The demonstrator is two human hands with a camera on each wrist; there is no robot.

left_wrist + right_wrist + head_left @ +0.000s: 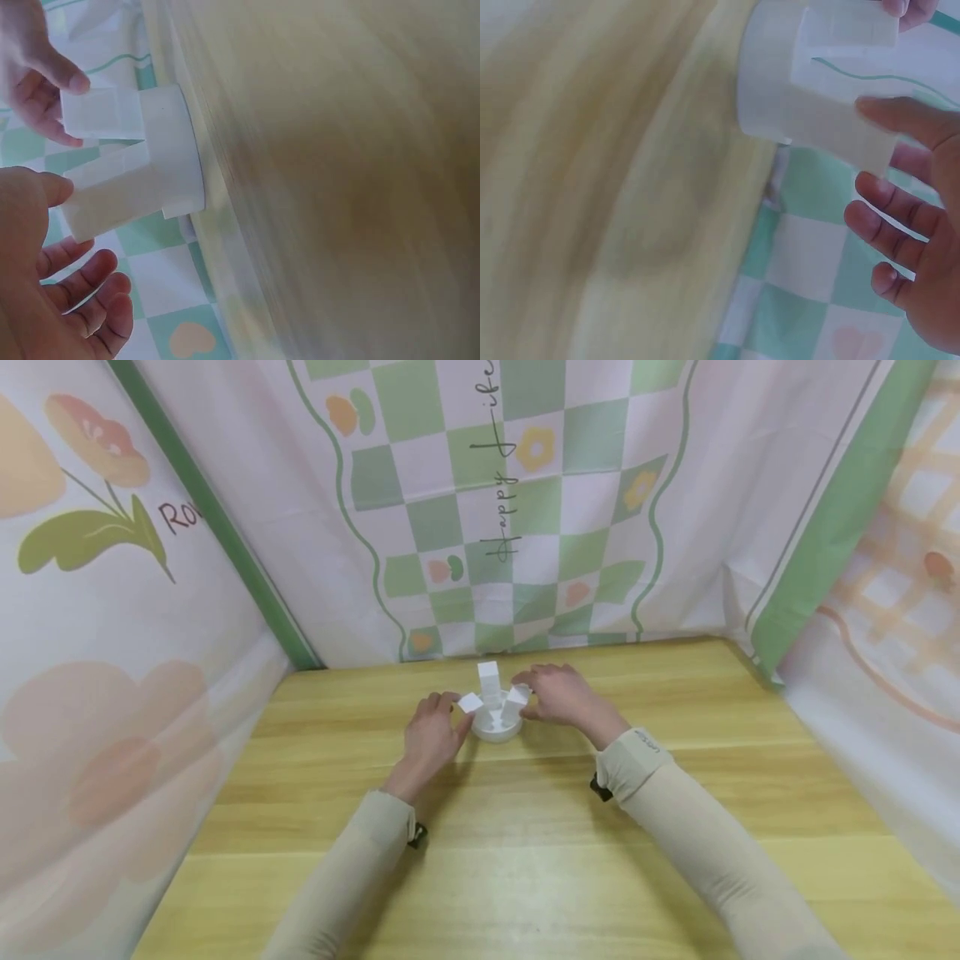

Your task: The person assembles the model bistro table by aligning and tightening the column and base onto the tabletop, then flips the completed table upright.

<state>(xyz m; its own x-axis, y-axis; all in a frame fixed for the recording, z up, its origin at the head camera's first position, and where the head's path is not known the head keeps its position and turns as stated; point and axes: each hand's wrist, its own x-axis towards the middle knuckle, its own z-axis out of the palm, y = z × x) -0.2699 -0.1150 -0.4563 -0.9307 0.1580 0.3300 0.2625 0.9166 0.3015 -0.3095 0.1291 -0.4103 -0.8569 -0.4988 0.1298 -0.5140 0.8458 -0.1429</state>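
Note:
A shallow white round dish (497, 733) stands on the table, with three white rectangular blocks rising from it and leaning outward. The left hand (432, 735) pinches the upper end of the left block (470, 703) between thumb and forefinger, its other fingers loosely curved. On the opposite side the right hand (562, 695) pinches the right block (516, 697) by its top. Untouched, the back block (489, 681) stands between them. In the left wrist view, the held block (116, 191) tilts out of the dish (176, 150). The dish's inside is mostly hidden there.
The wood-grain table (510, 860) reaches a patterned curtain (495, 510) close behind the dish. More printed cloth hangs at the left (112, 693) and right sides. Dark straps (602, 787) show under the sleeve cuffs.

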